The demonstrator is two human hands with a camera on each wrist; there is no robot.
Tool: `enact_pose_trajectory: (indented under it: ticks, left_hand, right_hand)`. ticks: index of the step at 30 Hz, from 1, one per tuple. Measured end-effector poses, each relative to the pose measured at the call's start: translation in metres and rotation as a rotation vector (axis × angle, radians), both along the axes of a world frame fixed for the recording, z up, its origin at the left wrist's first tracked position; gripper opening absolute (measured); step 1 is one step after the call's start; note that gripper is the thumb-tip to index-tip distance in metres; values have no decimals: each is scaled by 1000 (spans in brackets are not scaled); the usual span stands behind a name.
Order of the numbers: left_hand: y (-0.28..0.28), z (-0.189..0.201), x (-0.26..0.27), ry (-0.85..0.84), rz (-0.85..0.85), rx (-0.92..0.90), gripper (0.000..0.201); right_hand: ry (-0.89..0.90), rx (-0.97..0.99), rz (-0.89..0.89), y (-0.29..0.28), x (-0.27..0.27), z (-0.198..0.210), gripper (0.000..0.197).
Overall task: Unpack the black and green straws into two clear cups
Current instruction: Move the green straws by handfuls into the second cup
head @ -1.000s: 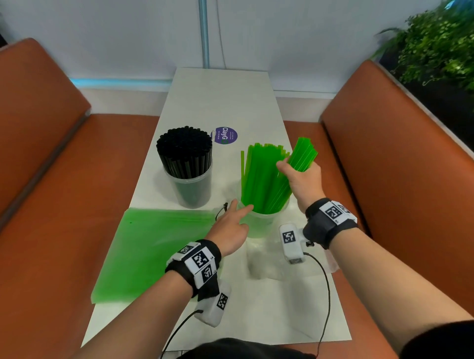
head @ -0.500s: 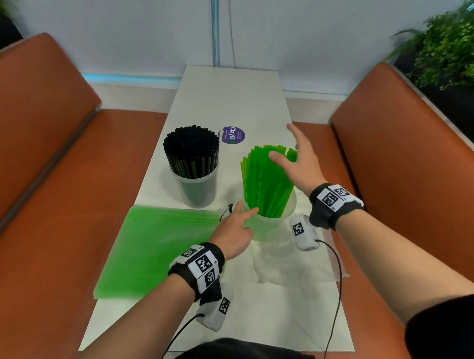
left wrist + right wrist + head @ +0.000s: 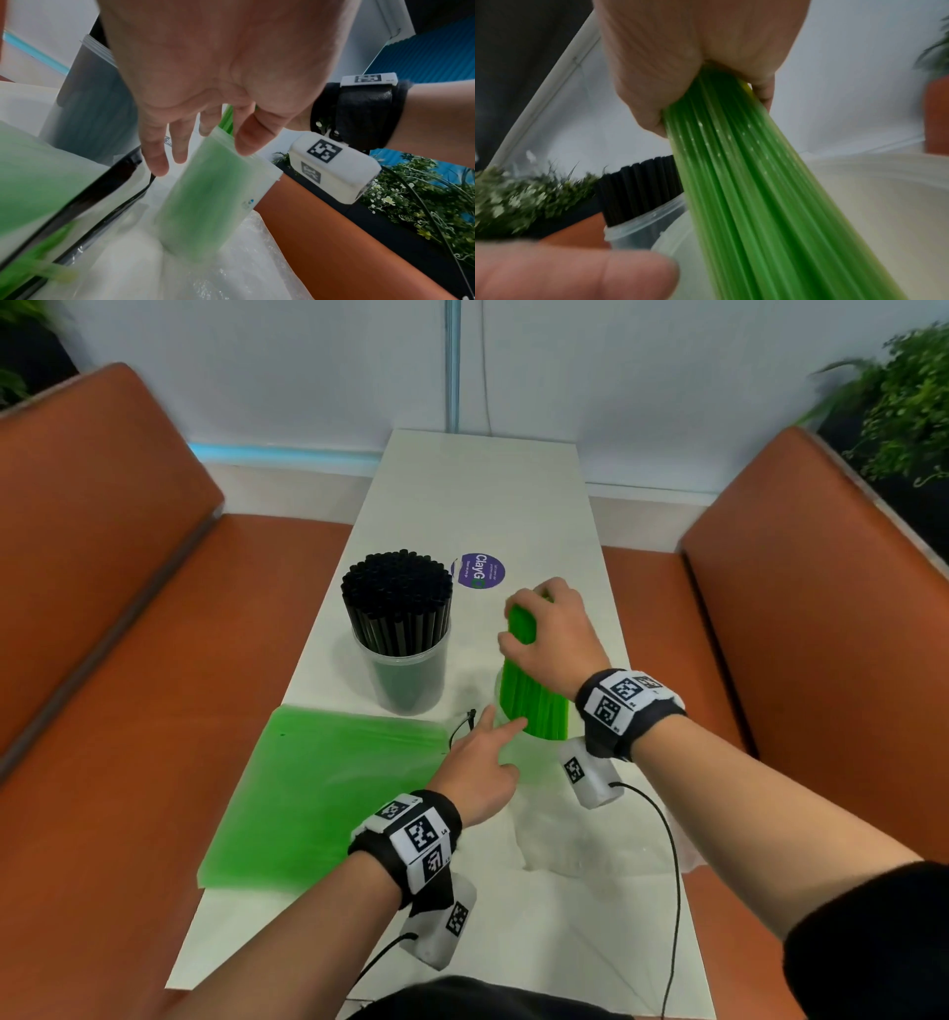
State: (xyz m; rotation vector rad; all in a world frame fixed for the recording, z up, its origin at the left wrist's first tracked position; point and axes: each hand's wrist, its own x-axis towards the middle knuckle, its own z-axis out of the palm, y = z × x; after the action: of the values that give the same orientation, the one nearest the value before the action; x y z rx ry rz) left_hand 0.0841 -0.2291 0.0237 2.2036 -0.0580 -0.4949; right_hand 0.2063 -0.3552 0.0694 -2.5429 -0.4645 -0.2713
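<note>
Black straws (image 3: 398, 608) fill a clear cup (image 3: 405, 683) at the table's middle left. Green straws (image 3: 534, 706) stand in a second clear cup (image 3: 506, 752) just to its right. My right hand (image 3: 549, 629) grips the upper end of the green bundle (image 3: 744, 182) from above, with the fingers curled round it. My left hand (image 3: 495, 729) reaches in from the near left with straight fingers (image 3: 154, 160), and they touch that cup's (image 3: 205, 192) rim and side. The cup of black straws (image 3: 639, 188) shows behind the green bundle.
A flat green packet (image 3: 328, 788) lies on the white table (image 3: 488, 495) left of my left hand. Crumpled clear wrapping (image 3: 590, 839) lies near the front right. A purple sticker (image 3: 477, 571) is behind the cups. Orange benches (image 3: 128, 660) flank the table.
A second ago my right hand held a green bundle at the cup. It then let go and opened above the straws. Now it grips their tops. My left hand stayed at the cup.
</note>
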Motion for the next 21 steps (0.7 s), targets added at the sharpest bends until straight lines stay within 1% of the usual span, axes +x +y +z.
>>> enact_pose_trajectory:
  ticks: [2,6,8,11,13,14,16,18,21]
  left_hand:
    - [-2,-1,0,0,-2,3,70]
    - [-2,0,1,-11,-13,24,71]
    - [-2,0,1,-8,-16,28,70]
    - [2,0,2,-9,4,-9,71]
    - [9,1,4,-23,114,-108,71]
    - [14,1,7,-48,184,-138,71]
    - [27,-3,11,-89,289,-111,68]
    - [38,-11,12,-86,344,-44,68]
    - [43,-26,5,-68,382,76,71]
  right_hand:
    - [-63,84,-94,-11,0,0,27]
    - [-44,34,-170,-23,-6,-5,35]
    - [-56,50,-203,-25,-8,-4,37]
    - [-48,-61,-242,-25,-12,-1,55]
    - [-103,-59,-257,-24,-16,6,62]
    - [-141,-4,-252,-23,-19,10,60]
    - [-206,163,-196,-19,-24,18,52]
    - [-278,305,-109,-9,-30,21,39]
    - [-353,443,-33,13,-47,16,23]
